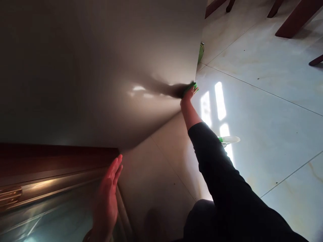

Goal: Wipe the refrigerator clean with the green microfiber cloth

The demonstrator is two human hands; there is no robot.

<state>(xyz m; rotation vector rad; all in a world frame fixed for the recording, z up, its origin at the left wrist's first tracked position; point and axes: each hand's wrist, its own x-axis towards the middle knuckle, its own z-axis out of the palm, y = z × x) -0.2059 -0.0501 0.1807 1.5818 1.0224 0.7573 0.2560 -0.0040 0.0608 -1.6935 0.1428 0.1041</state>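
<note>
My right hand [188, 95], at the end of a black sleeve, reaches down to the lower edge of a smooth grey-beige panel [113, 67]. Its fingers are closed on a green cloth [191, 86] pressed against that panel near its right corner. My left hand [107, 198] lies flat with fingers stretched out on the corner of a glass-topped surface with a dark red wooden frame [58, 158]. It holds nothing.
A pale tiled floor [264, 111] spreads to the right, with sunlight patches. Dark red furniture legs [295, 20] stand at the top right. A white and green object [228, 139] lies on the floor behind my right arm. Something green [201, 52] peeks past the panel's edge.
</note>
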